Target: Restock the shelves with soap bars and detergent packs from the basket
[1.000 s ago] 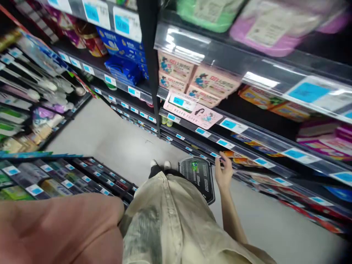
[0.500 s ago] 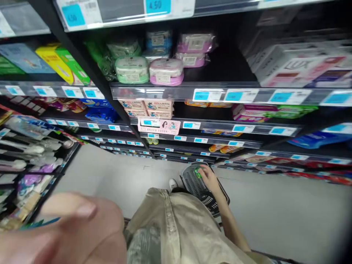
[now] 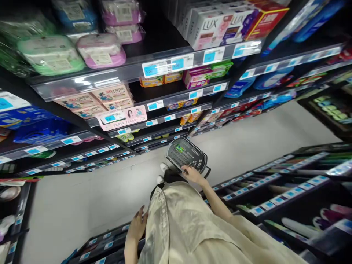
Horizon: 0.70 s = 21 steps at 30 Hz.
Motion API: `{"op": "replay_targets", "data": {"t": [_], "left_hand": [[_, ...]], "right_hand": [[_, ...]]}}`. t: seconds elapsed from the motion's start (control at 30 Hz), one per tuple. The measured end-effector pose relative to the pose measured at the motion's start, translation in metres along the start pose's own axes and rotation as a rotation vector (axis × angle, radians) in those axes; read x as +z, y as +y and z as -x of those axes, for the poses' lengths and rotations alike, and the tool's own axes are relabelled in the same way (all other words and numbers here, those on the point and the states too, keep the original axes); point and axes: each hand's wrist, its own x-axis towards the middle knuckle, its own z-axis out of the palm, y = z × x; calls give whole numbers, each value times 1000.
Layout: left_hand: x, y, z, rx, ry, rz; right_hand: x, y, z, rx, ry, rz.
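Note:
A black shopping basket (image 3: 192, 158) stands on the grey floor by my white shoes (image 3: 162, 172), close to the bottom shelves. A small green package (image 3: 180, 148) lies inside it. My right hand (image 3: 193, 174) reaches down to the basket's near rim, and its fingers curl over the edge. My left hand (image 3: 137, 224) hangs beside my beige shirt (image 3: 181, 223) with the fingers apart and nothing in it.
Shelving runs along both sides of a narrow aisle. Ahead are wipe packs (image 3: 101, 49), soap boxes (image 3: 214, 24) and blue price tags (image 3: 176, 63). A lower black rack (image 3: 277, 183) with toothbrush-like items stands to my right and behind me. The grey floor (image 3: 82, 198) stretches left and right.
The view has swung to the right and tilted. My right hand has moved from inside the basket, where it set the green package, to the near rim. My left hand has dropped from near the camera to my side.

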Motion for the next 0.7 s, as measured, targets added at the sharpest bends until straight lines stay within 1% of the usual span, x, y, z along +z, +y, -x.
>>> {"op": "replay_targets", "data": {"t": [0.03,0.07,0.1,0.17,0.2,0.3,0.33,0.37,0.43,0.5,0.53,0.6,0.7], "left_hand": [[0,-7,-2,-51,-29,-42],[-5,-13,-5,-85,-60,-85],[-13,-16,-10,-94,-76,-115],[-36,-15,-23,-55,-50,-142],[-50,-12,-29,-26,-1,-161],[-93,10,-41,57,236,-259],[-105,21,-43,83,298,-290],[-115,34,-45,108,332,-317],[-128,64,-48,150,316,-359],[-129,99,-52,187,262,-404],[-126,118,-56,209,234,-428],[-112,160,-63,261,174,-465],[-80,229,-71,356,76,-498]], "right_hand": [[4,6,9,23,-2,-2],[6,12,17,45,-6,-5],[8,19,24,65,-10,-9],[11,33,36,98,-11,-26],[11,39,41,113,-3,-39],[11,60,51,152,51,-96],[11,67,54,165,73,-118],[11,75,56,179,94,-141],[11,89,62,210,125,-183],[12,105,68,239,138,-222],[12,113,71,252,139,-239],[13,130,79,278,129,-265],[17,161,89,336,81,-274]]}}
